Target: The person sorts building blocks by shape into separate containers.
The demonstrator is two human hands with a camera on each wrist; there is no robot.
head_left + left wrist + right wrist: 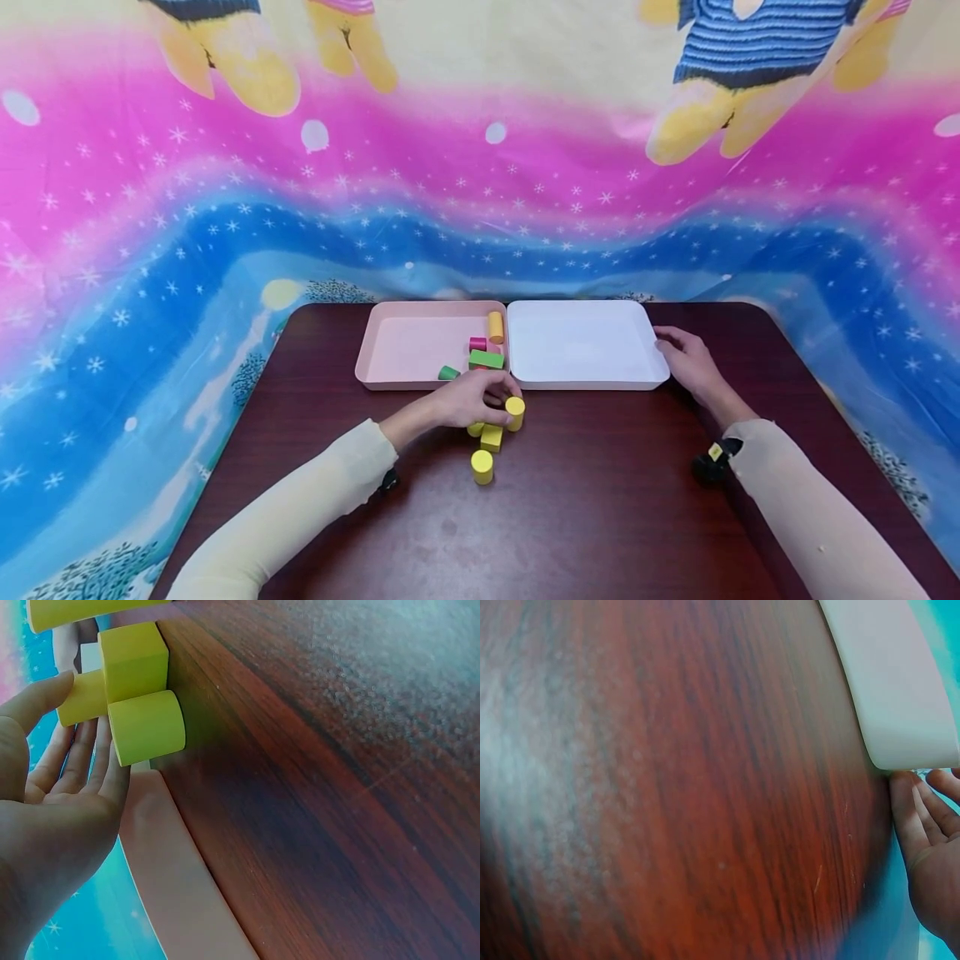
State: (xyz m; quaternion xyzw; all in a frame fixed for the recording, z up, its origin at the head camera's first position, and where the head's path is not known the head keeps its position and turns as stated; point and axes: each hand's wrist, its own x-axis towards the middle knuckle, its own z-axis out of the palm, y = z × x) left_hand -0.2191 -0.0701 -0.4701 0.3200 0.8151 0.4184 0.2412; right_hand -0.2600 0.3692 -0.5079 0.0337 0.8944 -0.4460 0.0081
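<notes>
My left hand (pixel 472 400) reaches in front of the pink tray and pinches a yellow cylinder block (pixel 514 414) between thumb and fingers. Close by that hand are a yellow rectangular block (pixel 491 438) and a second yellow cylinder (pixel 146 727), mostly hidden by the hand in the head view. A third yellow cylinder (pixel 482 467) stands upright nearer the person. My right hand (pixel 692 364) is at the right side of the white tray (pixel 585 385), its fingertips at the tray's wall. In the right wrist view, those fingers (pixel 909 817) look extended, holding nothing.
The pink tray (pixel 405 386) stands left of the white one, side by side at the table's back. Inside it lie an orange cylinder (pixel 496 327), a magenta block (pixel 477 343), a green rectangular block (pixel 486 360) and a green cylinder (pixel 448 373). A printed cloth (pixel 480 208) hangs behind the table.
</notes>
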